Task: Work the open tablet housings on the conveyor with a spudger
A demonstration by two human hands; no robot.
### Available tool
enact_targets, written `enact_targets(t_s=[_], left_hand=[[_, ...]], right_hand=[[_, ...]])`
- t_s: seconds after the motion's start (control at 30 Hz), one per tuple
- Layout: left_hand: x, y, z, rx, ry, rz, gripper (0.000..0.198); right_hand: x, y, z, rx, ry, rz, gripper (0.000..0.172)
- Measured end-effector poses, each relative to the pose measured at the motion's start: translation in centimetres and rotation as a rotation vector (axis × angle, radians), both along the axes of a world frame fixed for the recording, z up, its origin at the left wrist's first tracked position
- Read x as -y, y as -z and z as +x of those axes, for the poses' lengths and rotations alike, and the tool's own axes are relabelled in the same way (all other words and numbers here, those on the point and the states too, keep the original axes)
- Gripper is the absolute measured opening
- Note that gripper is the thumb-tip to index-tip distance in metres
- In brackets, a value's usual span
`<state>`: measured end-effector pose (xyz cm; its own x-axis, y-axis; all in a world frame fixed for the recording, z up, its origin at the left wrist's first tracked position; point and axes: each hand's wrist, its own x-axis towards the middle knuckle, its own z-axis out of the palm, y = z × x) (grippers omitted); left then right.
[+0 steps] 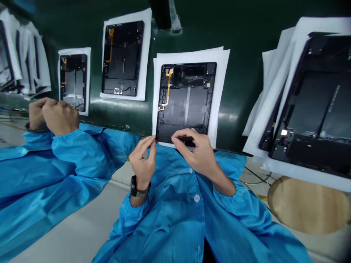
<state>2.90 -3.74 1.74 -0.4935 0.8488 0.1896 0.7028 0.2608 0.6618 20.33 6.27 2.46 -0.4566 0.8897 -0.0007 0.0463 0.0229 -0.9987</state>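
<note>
An opened tablet housing [189,106] lies on white sheets [221,73] in front of me, with an orange flex cable [169,87] along its left side and dark battery cells inside. My left hand [144,159], with a watch on its wrist, has thumb and forefinger closed at the housing's lower left corner. Between the fingers of my right hand [196,149] is a slim black hand tool [187,140], held low over the housing's bottom edge. Its exact kind and its tip are hard to make out. My right hand hides part of that edge.
Two more opened tablets [123,58] [73,82] lie on paper to the left. A stack of tablets and sheets [315,102] stands close on the right, another [27,58] far left. A co-worker's clasped hands [57,115] rest at the green table's edge [117,118]. A round wooden stool [308,204] is lower right.
</note>
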Motion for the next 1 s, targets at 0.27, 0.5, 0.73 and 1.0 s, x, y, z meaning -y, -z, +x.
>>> enact_targets(t_s=[0.27,0.5,0.73,1.0], left_hand=[[0.1,0.3,-0.1,-0.009,0.007,-0.002,0.021],[0.3,0.3,0.6,0.242,-0.216,0.062,0.02],[-0.9,-0.1,-0.3,0.68,-0.222,-0.107,0.028],[-2.2,0.0,-1.4,0.796,-0.157,-0.134,0.034]], right_hand=[[0.0,0.1,-0.1,-0.015,-0.002,-0.033,0.008],[0.2,-0.7,0.1,-0.123,0.055,-0.148,0.014],[0.4,-1.5,1.2,-0.137,0.135,-0.138,0.017],[0.5,-0.9,1.3,-0.11,0.125,-0.095,0.014]])
